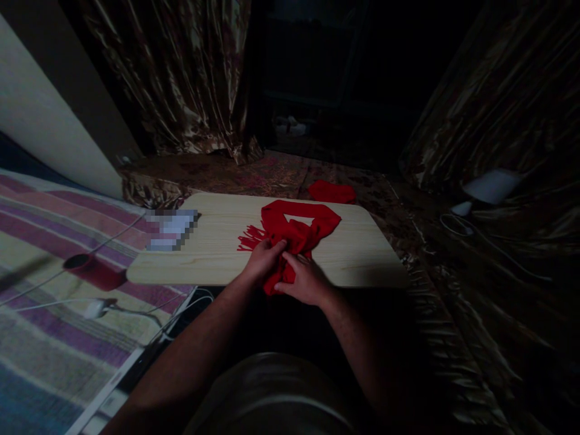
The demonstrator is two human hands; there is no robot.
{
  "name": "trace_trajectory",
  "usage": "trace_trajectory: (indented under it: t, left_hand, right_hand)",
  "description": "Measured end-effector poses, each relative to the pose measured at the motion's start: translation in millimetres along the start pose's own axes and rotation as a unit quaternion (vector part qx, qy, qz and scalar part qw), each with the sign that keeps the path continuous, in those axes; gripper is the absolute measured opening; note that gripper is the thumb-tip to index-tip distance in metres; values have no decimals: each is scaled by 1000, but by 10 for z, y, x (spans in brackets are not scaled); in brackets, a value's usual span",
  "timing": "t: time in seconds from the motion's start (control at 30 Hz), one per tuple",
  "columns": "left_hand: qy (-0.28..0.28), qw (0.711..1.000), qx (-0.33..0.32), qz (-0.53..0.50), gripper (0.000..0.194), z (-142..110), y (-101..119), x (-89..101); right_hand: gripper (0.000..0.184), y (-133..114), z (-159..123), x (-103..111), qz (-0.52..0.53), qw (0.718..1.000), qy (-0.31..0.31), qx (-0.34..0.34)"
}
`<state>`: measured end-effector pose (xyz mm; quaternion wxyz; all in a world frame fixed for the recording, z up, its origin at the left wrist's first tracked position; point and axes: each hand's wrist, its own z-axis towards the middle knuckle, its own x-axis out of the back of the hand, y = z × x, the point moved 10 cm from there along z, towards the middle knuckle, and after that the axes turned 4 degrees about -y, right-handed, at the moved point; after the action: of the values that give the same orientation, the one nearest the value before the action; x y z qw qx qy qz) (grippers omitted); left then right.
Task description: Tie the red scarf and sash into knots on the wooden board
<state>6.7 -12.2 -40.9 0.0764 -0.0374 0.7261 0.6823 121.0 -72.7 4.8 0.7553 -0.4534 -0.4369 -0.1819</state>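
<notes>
A red fringed scarf [301, 210] lies gathered on a pale wooden table [222, 211], looped at the far side with a gap showing wood. Its fringe [250, 237] spreads to the left. Close to the near edge, my left hand [265, 261] is closed on the scarf's bunched part, thumb on top. My right hand [306, 279] grips the same bunch from the right, its thumb and fingers around the cloth. Some of the scarf hangs over the near edge beneath my hands. Folds under the palms are hidden.
Another red cloth [333, 191] lies just past the far edge. A blurred-out flat item [172, 229] sits at the table's left end. On the striped bed cover [54, 241] are a dark red cup [93, 270] and white cables with an adapter [95, 308]. A lamp [492, 184] stands right.
</notes>
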Motion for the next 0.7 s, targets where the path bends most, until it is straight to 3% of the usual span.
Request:
trace_trajectory:
  t: [0.07,0.13,0.3,0.4,0.53,0.7]
  left_hand:
    - [12,1000,25,-1,38,28,-71,35]
    - [16,999,34,-5,32,31,-106,65]
    - [-13,997,24,-76,24,-12,-92,12]
    - [-32,991,30,-129,25,-32,-101,-50]
    - [-34,984,22,-176,30,-29,-104,-36]
    - [-35,981,8,-192,29,-10,-102,-7]
  right_hand:
    - [92,-19,-19,-94,-33,999,-22,29]
    - [87,-24,-60,-145,-58,996,-33,54]
    - [22,34,-171,-37,-54,996,-13,74]
    - [18,156,-208,83,-61,996,2,57]
    - [14,460,-247,302,-93,995,24,14]
    - [18,1081,-304,734,-216,970,41,-99]
